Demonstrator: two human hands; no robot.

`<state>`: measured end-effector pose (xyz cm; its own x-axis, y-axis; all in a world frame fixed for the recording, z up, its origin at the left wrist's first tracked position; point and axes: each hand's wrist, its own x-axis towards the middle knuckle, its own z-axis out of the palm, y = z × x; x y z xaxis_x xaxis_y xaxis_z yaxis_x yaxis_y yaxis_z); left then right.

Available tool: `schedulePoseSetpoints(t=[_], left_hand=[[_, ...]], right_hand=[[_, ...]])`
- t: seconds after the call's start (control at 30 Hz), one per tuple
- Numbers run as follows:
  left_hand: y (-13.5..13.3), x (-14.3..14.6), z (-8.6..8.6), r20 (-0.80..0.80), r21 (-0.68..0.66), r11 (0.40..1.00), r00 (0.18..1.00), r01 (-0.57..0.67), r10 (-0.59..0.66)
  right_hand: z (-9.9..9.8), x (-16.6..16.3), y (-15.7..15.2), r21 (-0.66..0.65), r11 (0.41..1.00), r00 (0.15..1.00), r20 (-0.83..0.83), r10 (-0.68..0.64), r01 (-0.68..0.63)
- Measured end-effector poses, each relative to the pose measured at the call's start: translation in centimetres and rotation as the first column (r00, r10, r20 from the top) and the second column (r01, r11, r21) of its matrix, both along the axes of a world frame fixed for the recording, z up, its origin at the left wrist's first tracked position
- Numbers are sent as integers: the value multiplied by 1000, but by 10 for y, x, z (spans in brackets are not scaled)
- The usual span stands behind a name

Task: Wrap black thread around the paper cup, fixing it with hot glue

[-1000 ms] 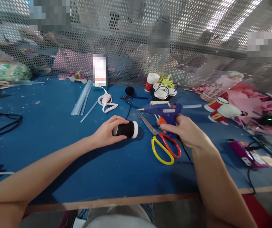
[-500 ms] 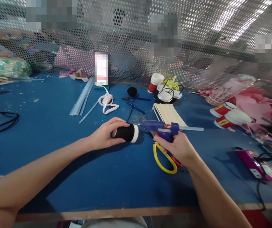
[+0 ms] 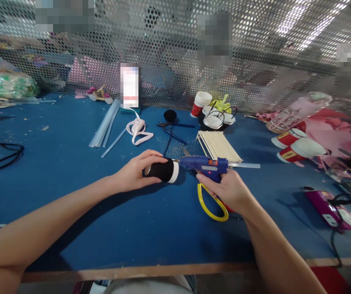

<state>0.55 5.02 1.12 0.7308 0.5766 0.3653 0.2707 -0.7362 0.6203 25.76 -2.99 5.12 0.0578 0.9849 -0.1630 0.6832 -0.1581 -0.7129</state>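
Note:
My left hand (image 3: 137, 171) is closed around a paper cup (image 3: 174, 172) lying on its side, mostly wrapped in black cord (image 3: 160, 170); a white band shows at its right end. From the wrapping, a strand runs back to a black ball of cord (image 3: 169, 116). In my right hand (image 3: 229, 185) is a blue hot glue gun (image 3: 204, 164), gripped by its handle, with a clear glue stick (image 3: 245, 165) protruding from its rear. Its nozzle is at the wrapping's edge by the white band; contact is hard to tell. Yellow-handled scissors (image 3: 207, 206) lie under my right hand.
Wooden sticks (image 3: 220, 145) lie behind the glue gun. Blue-handled pliers (image 3: 175, 134), white ribbon (image 3: 137, 130) and glue sticks (image 3: 103, 126) are further back. Red-and-white cups (image 3: 299, 151) and a purple box (image 3: 321, 208) sit at right. A phone (image 3: 130, 85) leans against the perforated metal screen (image 3: 169, 53).
The view has shifted slightly. My hands, the cup and the glue gun keep nearly the same positions, with the nozzle still at the wrapping's edge.

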Motion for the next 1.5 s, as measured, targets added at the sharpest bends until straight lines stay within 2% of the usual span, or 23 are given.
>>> schedulePoseSetpoints(t=[0.4,0.6,0.9,1.23,1.5], left_hand=[[-1,1,1,-6,20,1000,1000,23,-23],[1,1,-1,30,-22,1000,1000,-1,1],[2,2,-1,65,-69,996,996,-50,54],[1,3,-5,43,-244,956,983,-165,181],[2,3,-7,15,-408,886,968,-222,250]], right_hand=[[2,-1,1,17,999,997,66,-40,39],[4,-1,-3,0,999,997,59,-47,47],[9,-5,-6,123,992,981,184,-58,35],[9,-7,-10,205,979,979,197,-53,12],[3,-4,-10,261,965,981,191,-20,-31]])
